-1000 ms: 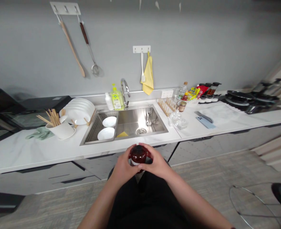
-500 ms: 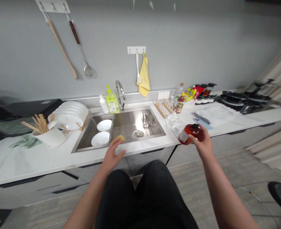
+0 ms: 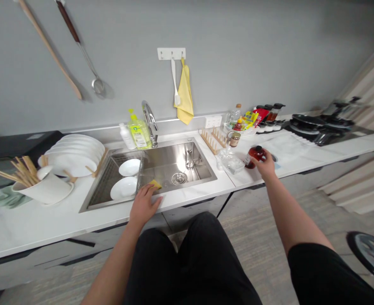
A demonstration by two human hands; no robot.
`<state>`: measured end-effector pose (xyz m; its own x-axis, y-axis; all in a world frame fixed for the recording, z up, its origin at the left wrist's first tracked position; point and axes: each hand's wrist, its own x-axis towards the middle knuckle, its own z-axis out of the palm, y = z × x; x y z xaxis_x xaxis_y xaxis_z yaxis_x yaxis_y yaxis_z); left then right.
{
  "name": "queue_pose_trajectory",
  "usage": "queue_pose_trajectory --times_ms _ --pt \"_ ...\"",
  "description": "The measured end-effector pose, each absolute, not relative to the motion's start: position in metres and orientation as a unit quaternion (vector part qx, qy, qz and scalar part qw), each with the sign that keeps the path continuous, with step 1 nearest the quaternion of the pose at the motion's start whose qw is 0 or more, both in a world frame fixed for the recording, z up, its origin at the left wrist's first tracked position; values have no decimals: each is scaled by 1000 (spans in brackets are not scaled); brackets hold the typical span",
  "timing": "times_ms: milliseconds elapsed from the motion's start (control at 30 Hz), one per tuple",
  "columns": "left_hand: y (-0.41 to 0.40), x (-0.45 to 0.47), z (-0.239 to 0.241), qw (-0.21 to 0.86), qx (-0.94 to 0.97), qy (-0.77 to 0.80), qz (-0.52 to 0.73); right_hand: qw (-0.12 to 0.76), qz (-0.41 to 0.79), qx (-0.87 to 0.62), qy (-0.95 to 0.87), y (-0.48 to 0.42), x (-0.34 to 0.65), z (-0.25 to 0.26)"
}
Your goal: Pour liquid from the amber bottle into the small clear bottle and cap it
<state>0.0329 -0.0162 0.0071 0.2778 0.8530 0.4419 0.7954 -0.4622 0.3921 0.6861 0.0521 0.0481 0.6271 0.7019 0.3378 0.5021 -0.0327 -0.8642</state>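
My right hand [image 3: 264, 165] is shut on an amber bottle with a dark cap [image 3: 256, 156], holding it low over the white counter [image 3: 288, 163], right of the sink. I cannot tell whether the bottle touches the counter. A glass dish [image 3: 231, 164] stands just left of it. My left hand [image 3: 144, 205] lies with its fingers apart on the front rim of the steel sink [image 3: 177, 186], holding nothing. A yellow sponge [image 3: 155, 184] sits just beyond those fingertips, in the sink.
Two white bowls [image 3: 125, 182] sit in the sink's left wire rack, with a faucet [image 3: 149, 123] and soap bottles behind. Stacked plates and a chopstick holder stand left. A wooden rack, condiments, a phone and pans line the right.
Both hands held the bottle in front of my body at first. My left hand has let go and moved to the sink rim, while my right hand has carried the bottle right and lowered it.
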Motion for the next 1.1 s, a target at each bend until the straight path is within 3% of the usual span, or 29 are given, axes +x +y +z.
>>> queue_pose_trajectory --times_ms 200,333,533,633,933,1100 --pt "-16 31 7 48 802 510 307 561 -65 -722 -400 14 636 81" --pt "-16 33 6 40 801 516 300 338 -42 -724 -599 -1 554 81" --pt "-17 29 1 20 805 509 304 137 -51 -742 -654 13 467 59" --pt "-17 26 -3 10 809 502 306 78 -43 -764 -640 19 461 54" --pt "-15 27 -5 -2 810 491 320 87 -25 -765 -637 24 459 56" --pt "-16 26 -4 -4 803 482 351 212 -65 -721 -657 0 459 57"
